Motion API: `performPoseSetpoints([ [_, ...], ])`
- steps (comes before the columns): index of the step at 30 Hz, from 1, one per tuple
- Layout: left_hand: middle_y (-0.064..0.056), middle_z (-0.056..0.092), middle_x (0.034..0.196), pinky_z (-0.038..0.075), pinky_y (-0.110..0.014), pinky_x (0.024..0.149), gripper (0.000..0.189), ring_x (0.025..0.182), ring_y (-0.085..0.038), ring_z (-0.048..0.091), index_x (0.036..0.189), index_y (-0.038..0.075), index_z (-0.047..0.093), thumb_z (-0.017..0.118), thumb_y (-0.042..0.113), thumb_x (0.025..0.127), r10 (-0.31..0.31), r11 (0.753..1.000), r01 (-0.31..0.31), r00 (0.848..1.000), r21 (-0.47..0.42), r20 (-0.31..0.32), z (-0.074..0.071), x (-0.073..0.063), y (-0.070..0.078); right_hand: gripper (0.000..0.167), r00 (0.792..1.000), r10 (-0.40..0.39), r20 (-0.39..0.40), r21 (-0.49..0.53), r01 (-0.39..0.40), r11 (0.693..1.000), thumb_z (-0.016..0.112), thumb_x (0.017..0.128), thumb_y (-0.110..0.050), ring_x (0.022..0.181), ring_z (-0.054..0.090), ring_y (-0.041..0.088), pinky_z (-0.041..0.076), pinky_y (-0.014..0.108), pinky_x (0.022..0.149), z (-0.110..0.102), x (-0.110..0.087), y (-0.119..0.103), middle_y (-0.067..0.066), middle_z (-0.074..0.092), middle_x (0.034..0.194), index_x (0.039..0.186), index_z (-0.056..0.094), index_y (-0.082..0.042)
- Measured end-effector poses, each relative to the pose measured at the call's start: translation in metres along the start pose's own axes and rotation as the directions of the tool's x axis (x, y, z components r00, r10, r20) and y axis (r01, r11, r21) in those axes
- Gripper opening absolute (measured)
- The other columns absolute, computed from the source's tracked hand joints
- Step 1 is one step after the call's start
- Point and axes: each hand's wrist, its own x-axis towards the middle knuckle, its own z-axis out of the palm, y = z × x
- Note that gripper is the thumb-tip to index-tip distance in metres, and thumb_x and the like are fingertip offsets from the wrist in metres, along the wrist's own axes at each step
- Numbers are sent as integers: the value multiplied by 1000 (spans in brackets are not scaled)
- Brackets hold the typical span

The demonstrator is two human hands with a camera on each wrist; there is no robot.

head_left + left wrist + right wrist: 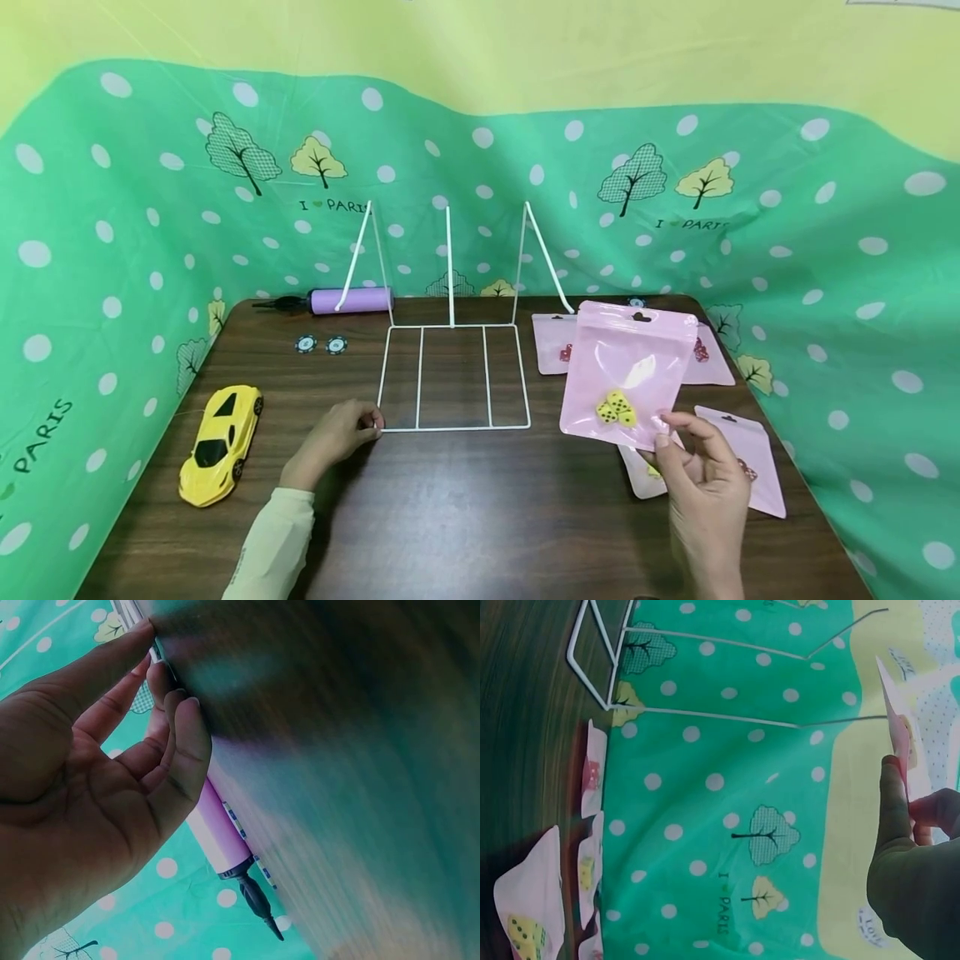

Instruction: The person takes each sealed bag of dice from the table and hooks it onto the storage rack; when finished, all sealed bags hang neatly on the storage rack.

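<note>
Pinching the bag (628,367) at its five-o'clock corner, the right hand (707,483) holds it toward the rack's (451,283) three o'clock; the left hand (341,435) pinches the rack's seven-o'clock corner. Advisable: steady rack, upright bag, top slot (641,317) uncovered.

The pouch (633,354) I pinch looks like glossy plastic, the rack (451,283) smooth coated metal, the table (450,517) sheeny grained wood, the backdrop (480,171) wrinkled cloth.

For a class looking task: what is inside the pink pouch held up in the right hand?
Yellow dice with dark pips show inside the pink pouch, clustered near its bottom. Their far faces, and anything behind them, are hidden.
</note>
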Motion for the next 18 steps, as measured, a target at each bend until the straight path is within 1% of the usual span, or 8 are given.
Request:
performPoseSetpoints([
  [6, 4, 63, 80, 49, -39, 74, 18, 76, -14, 55, 87, 12, 69, 78, -2, 94, 1, 1000, -1, 1000, 2, -1, 0, 0, -2, 34, 999, -12, 31, 25, 12, 1000, 46, 94, 34, 88, 80, 20, 59, 31, 84, 6, -3, 3, 21, 65, 121, 121, 64, 22],
  [7, 4, 63, 80, 49, -39, 74, 17, 76, -14, 55, 88, 11, 69, 78, -2, 94, 3, 1000, -3, 1000, 1, -1, 0, 1, -2, 34, 999, -15, 41, 44, 13, 999, 45, 94, 35, 89, 81, 21, 59, 32, 86, 7, -4, 3, 22, 64, 122, 121, 63, 23],
  [9, 4, 63, 80, 49, -39, 74, 17, 76, -13, 55, 88, 10, 69, 78, -3, 94, 17, 1000, -17, 1000, 0, -1, 0, 1, -3, 35, 998, -16, 54, 40, 14, 999, 45, 94, 35, 89, 81, 22, 58, 33, 86, 8, -6, 4, 22, 63, 123, 121, 63, 24],
  [10, 4, 63, 80, 49, -38, 74, 17, 76, -13, 55, 88, 10, 69, 78, -3, 93, 20, 1000, -20, 1000, -4, -1, 0, 2, -3, 34, 998, -19, 63, 41, 16, 999, 45, 93, 35, 89, 81, 22, 59, 32, 85, 9, -7, 4, 22, 63, 124, 121, 62, 25],
  [12, 4, 63, 79, 49, -38, 74, 16, 76, -13, 55, 88, 9, 69, 78, -3, 93, 27, 1000, -27, 1000, -11, -1, 1, 2, -4, 35, 996, -22, 81, 7, 21, 1000, 46, 93, 35, 87, 81, 19, 59, 30, 83, 11, -8, 5, 19, 63, 124, 121, 63, 24],
  [14, 4, 63, 79, 49, -38, 74, 16, 75, -13, 55, 88, 9, 69, 78, -3, 93, 31, 999, -31, 1000, -11, 0, 0, 2, -4, 34, 994, -31, 108, -1, 31, 1000, 47, 93, 35, 85, 80, 16, 60, 26, 80, 13, -9, 6, 18, 64, 124, 121, 63, 23],
  [16, 5, 63, 80, 49, -37, 74, 13, 76, -12, 55, 89, 8, 69, 78, 0, 95, 22, 1000, -22, 1000, -4, 7, 0, 2, -4, 38, 990, -36, 134, -25, 40, 999, 47, 93, 34, 83, 79, 13, 60, 20, 75, 16, -10, 7, 16, 65, 123, 122, 66, 19],
  [18, 5, 63, 80, 49, -36, 74, 11, 76, -11, 54, 90, 7, 70, 78, 3, 97, 21, 1000, -21, 1000, 5, 14, -1, 1, -4, 40, 984, -52, 170, 11, 51, 999, 47, 93, 35, 82, 79, 13, 59, 19, 72, 18, -10, 10, 17, 65, 123, 123, 67, 18],
])
